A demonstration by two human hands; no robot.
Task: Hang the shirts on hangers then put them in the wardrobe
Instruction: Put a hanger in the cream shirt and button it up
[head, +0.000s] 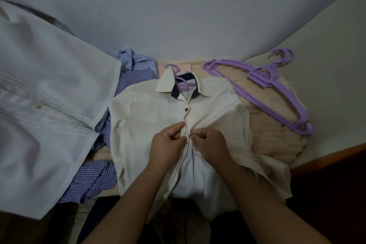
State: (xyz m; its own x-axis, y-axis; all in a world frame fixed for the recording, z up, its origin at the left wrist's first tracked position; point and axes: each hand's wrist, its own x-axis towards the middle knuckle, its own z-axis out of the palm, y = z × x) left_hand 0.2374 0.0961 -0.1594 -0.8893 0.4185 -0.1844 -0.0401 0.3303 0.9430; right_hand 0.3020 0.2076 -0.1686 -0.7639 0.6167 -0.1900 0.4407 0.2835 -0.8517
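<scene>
A cream shirt (158, 125) of soft, matte cloth lies face up in the middle of the view, on a knitted beige blanket (267, 125) with a ribbed, bumpy surface. The shirt has a pointed collar lined in dark navy, and one small brown button (186, 108) is fastened below it. A lilac plastic hanger (183, 83) sits inside the neck, its hook poking out past the far edge of the collar.

Both hands meet at the shirt's front opening, just nearer than the brown button. The left hand (168, 144) pinches the left edge of the opening between curled fingers and thumb. The right hand (212, 142) has its fingers curled tight on the right edge, directly beside the left hand.

To the far right, a stack of thin, curved lilac hangers (277, 85) rests on the blanket, apart from the shirt. To the left lies a heap of shirts: blue striped (136, 63) at the far end, blue checked (93, 178) nearer. A large smooth white garment (43, 89) covers much of the left side, overlapping that heap.
</scene>
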